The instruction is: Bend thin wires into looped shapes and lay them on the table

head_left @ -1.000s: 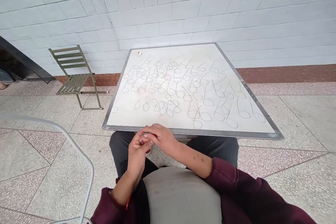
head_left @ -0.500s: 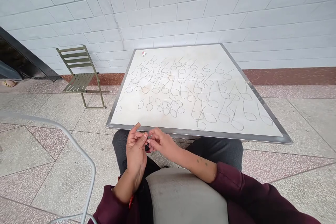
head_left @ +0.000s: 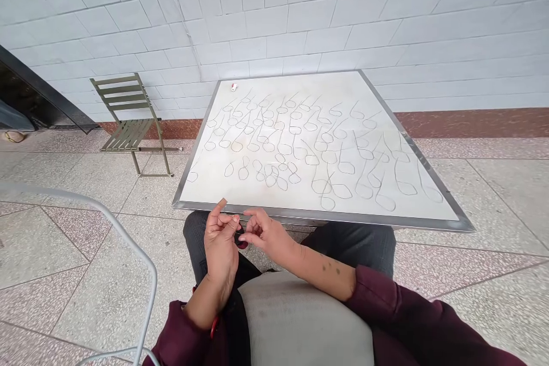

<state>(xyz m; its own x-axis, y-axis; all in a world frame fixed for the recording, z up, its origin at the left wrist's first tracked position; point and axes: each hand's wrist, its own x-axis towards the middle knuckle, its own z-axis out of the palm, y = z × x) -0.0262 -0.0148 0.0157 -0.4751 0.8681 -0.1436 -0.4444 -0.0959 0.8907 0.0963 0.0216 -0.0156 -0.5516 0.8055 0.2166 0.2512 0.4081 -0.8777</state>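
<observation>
My left hand (head_left: pixel 221 246) is raised in front of the table's near edge, thumb and a finger pinched together. What it holds, if anything, is too small to make out. Close beside it on the right is my right hand (head_left: pixel 271 234), its thumb and forefinger parted with nothing visible between them. Beyond both hands a white tabletop (head_left: pixel 240 194) with a grey metal rim carries many thin dark loops (head_left: pixel 277 178), most with a long tail, like bent wire or cord. Several tailless closed loops lie toward the near left side.
A small red-and-white object (head_left: pixel 234 87) sits at the table's far left corner. A green folding chair (head_left: pixel 131 126) stands by the tiled wall (head_left: pixel 291 17). At the left, a pale grey metal tube frame (head_left: pixel 148 274) curves close to my left arm.
My right thumb and forefinger have parted and drawn slightly away from the left fingertips. My left hand keeps its pinch. The view has shifted very slightly.
</observation>
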